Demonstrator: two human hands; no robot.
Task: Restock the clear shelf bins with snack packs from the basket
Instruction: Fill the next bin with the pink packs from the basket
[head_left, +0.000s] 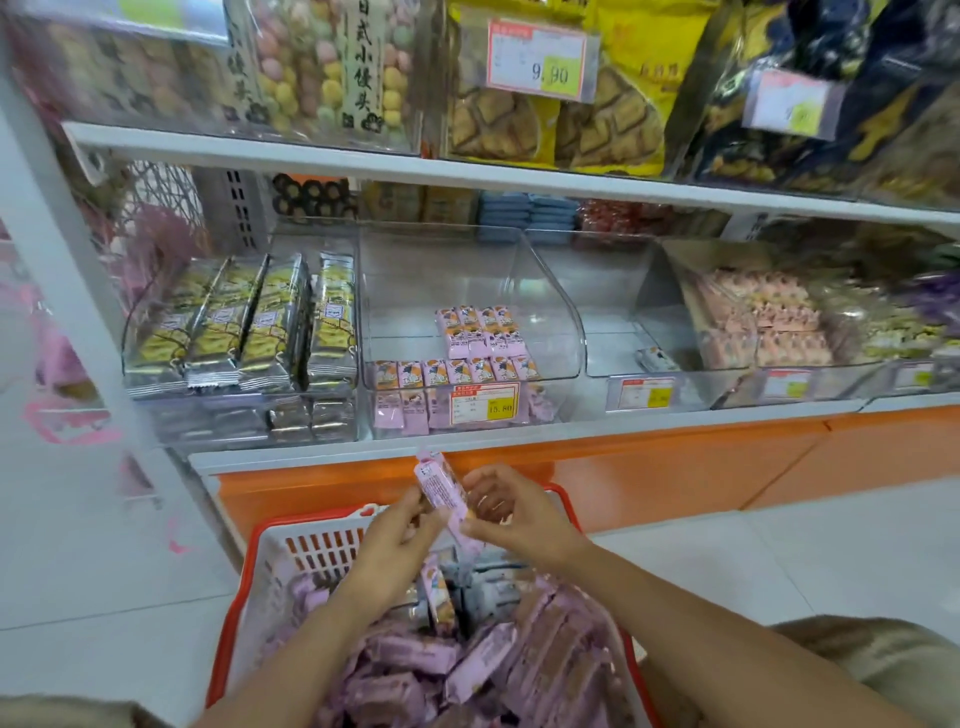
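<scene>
Holding one pink snack pack (439, 486) in both hands above the basket (311, 515), facing the shelf bins.

Pinching the tilted pack from the left with the left hand (400, 525) and from the right with the right hand (511, 512), upper end leaning left in front of the orange shelf base (675, 467). Just below, looking into white, red-rimmed walls heaped with more pink packs (467, 670). Farther off, facing a clear middle bin (467, 270) partly stocked with rows of matching packs (480, 332) behind a price label (485, 404). Left of it, seeing upright yellow-and-black packs (249, 322) filling another bin; right of it, a nearly bare bin (613, 312) with a single pack (657, 358).
</scene>
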